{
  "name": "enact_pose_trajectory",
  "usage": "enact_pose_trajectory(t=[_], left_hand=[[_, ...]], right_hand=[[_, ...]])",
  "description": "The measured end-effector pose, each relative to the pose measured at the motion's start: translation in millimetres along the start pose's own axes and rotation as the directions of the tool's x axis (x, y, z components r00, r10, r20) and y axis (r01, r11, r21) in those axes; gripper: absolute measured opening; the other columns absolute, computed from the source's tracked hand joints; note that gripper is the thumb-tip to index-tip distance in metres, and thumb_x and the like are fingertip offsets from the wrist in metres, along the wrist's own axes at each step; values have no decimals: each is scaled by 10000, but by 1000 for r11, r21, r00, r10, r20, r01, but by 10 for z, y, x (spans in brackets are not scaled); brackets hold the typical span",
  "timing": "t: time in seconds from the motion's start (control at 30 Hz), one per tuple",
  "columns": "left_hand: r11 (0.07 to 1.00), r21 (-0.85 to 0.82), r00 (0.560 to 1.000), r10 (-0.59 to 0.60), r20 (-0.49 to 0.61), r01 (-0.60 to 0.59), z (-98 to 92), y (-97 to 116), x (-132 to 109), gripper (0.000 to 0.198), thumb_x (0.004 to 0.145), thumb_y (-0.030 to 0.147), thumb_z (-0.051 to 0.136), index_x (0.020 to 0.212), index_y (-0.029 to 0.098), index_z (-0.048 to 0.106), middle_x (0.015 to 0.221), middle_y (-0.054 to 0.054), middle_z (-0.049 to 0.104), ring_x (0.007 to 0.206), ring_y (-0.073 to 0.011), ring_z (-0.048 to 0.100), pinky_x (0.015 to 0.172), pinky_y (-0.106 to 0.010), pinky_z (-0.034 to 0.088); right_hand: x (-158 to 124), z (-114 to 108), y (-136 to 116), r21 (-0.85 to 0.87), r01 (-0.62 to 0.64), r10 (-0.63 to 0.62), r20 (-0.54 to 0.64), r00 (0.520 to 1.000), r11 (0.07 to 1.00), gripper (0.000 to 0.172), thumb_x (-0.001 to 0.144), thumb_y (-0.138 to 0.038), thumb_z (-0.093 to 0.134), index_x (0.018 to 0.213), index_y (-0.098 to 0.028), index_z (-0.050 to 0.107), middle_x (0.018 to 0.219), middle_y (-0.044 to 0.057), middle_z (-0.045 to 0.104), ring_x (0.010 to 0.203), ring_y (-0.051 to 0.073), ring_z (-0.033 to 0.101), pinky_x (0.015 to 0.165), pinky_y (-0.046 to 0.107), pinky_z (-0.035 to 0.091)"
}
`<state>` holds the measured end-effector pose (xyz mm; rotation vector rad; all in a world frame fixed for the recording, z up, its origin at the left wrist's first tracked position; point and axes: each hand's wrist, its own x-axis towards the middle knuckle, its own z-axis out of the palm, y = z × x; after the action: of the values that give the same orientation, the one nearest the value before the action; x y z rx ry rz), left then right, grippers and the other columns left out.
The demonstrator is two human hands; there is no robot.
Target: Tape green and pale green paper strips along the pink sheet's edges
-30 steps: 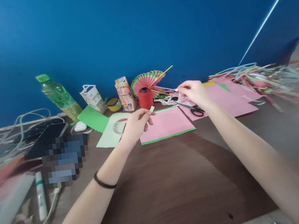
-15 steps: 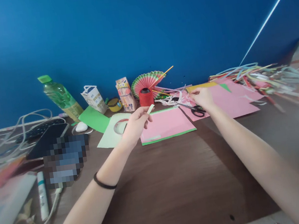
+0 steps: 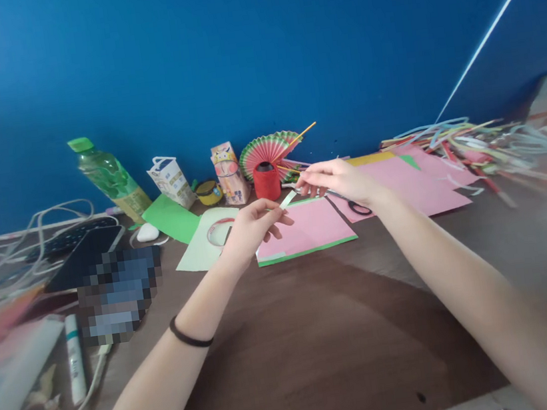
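Observation:
My left hand [image 3: 251, 227] is raised over the brown table [image 3: 312, 348] and pinches a small pale green paper strip [image 3: 287, 198] between thumb and fingers. My right hand [image 3: 339, 181] reaches in from the right with fingers stretched out, and its fingertips almost touch the strip's free end. Nothing shows in that hand. Below both hands lies a pink sheet [image 3: 309, 228] with a green edge. Black-handled scissors [image 3: 357, 207] lie just under my right wrist, partly hidden by it.
Along the blue wall stand a green bottle [image 3: 107, 178], two small cartons [image 3: 170, 178], a red thread spool [image 3: 266, 181] and a paper fan [image 3: 268, 146]. A tape roll [image 3: 218, 231] lies on pale paper. Cables and a phone are left; coloured paper strips [image 3: 466, 138] are piled right.
My right hand left the spot by the scissors and swung left toward the strip in my left hand. My left hand stayed nearly in place, still pinching the strip.

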<state>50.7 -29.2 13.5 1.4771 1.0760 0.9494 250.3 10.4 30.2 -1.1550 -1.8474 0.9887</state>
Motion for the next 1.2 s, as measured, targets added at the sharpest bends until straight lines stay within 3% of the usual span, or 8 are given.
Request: enact_pose_trajectory(t=[0.17, 0.3, 0.63, 0.97, 1.13, 1.2], left_hand=[[996, 84, 999, 40, 5, -40, 2, 26, -29, 115, 740, 262, 539, 701, 155, 550, 713, -21, 676, 443, -41, 468, 398, -172, 291], [990, 125, 997, 56, 49, -62, -2, 17, -33, 141, 744, 289, 543, 723, 154, 573, 708, -22, 673, 461, -48, 482, 400, -170, 301], [982, 186, 990, -62, 125, 38, -79, 167, -58, 186, 774, 285, 539, 783, 137, 652, 799, -57, 707, 531, -68, 547, 474, -176, 405], [991, 136, 976, -42, 216, 13, -276, 20, 36, 259, 761, 372, 572, 825, 141, 669, 827, -75, 703, 544, -75, 536, 498, -188, 431], [997, 73, 977, -6, 214, -10, -308, -11, 56, 226, 761, 343, 578, 807, 142, 671, 802, -65, 701, 552, -67, 520, 541, -185, 438], [998, 62, 983, -12, 184, 1, -310, -5, 58, 212, 760, 326, 573, 787, 138, 667, 782, -62, 700, 546, -68, 519, 546, -191, 440]], right_hand=[[-119, 161, -182, -8, 34, -32, 161, 986, 999, 297, 765, -441, 561, 755, -148, 608, 741, 48, 638, 638, 119, 548, 608, 268, 421], [-127, 226, -180, 35, 66, -72, 210, 975, 997, 230, 711, -375, 632, 755, -154, 587, 689, 19, 621, 632, 118, 555, 608, 269, 431], [-141, 147, -200, -43, 69, -68, 18, 998, 997, 142, 719, -296, 612, 717, -154, 598, 656, 21, 628, 627, 121, 573, 624, 275, 443], [-75, 36, -118, 88, -11, 10, 2, 1000, 996, 285, 642, -404, 709, 671, -142, 600, 584, 17, 613, 555, 105, 553, 570, 259, 422], [-54, 35, -98, 299, -46, 35, 43, 998, 953, 326, 649, -439, 703, 720, -152, 567, 630, 0, 585, 552, 89, 536, 530, 233, 411], [-57, 41, -114, 372, -30, 29, 9, 1000, 928, 311, 696, -449, 658, 768, -163, 558, 659, -6, 569, 547, 81, 523, 516, 228, 408]])
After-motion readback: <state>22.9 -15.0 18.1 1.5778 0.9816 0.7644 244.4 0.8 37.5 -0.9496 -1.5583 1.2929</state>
